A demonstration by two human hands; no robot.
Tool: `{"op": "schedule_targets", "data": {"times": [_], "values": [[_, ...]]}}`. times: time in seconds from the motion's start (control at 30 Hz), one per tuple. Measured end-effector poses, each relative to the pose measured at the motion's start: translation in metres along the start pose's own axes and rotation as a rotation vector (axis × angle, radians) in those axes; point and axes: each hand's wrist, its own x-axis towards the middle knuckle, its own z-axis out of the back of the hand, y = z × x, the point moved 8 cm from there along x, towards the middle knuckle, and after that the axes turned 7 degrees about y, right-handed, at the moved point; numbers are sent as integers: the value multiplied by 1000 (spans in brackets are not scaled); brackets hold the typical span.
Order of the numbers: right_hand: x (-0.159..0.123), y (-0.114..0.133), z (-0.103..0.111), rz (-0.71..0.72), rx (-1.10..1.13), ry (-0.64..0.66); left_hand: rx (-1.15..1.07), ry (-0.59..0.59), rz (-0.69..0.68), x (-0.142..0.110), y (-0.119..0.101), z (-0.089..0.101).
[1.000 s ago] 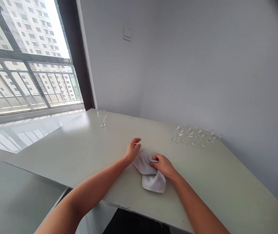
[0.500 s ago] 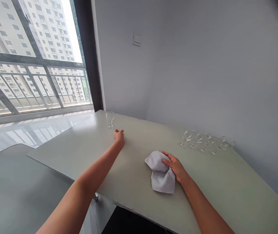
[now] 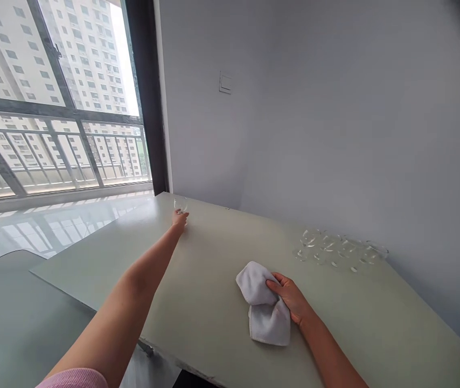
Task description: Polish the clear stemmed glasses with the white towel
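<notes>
Far across the table (image 3: pixel 214 253), my left hand (image 3: pixel 179 217) reaches a clear stemmed glass (image 3: pixel 181 203) near the back left corner. Its fingers are closed around the lower part of the glass, which stands upright; the hand hides most of the stem. A folded white cloth (image 3: pixel 269 324) is pinched in my right hand (image 3: pixel 290 295), thumb on top and fingers behind. The cloth hangs loosely at the table's surface, toward the middle front.
Several clear stemmed glasses (image 3: pixel 329 245) stand grouped at the right rear, close to the grey wall (image 3: pixel 335 134). A grey surface (image 3: pixel 12 302) lies left of the table, and a large window (image 3: pixel 64 108) is beyond it.
My left hand has moved forward and left, from just short of the lone glass onto it. My right hand keeps the cloth in nearly the same place. The view has tilted up slightly.
</notes>
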Motion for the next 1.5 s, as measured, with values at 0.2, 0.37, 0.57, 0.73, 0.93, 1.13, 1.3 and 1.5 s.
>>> {"op": "schedule_targets", "data": {"times": [0.2,0.37,0.57,0.73,0.93,1.13,1.3,1.5], "values": [[1,9,0,75,115,-72,120,117,-177,-55,0,-36],[-10,30,-1,186,147,-172,156,226,-366,-127,0,-82],[-22,48,-8,245,197,-131,150,396,-479,-192,8,-122],[-26,50,-3,265,258,-193,261,442,-574,-206,14,-129],[-30,54,13,342,265,-335,493,438,-778,-215,11,-134],[-45,66,35,447,141,-572,530,509,-870,-228,5,-136],[-89,104,33,741,-82,-859,531,502,-895,-231,2,-133],[-95,135,-35,781,-593,-816,559,458,-954,-236,0,-130]]}}
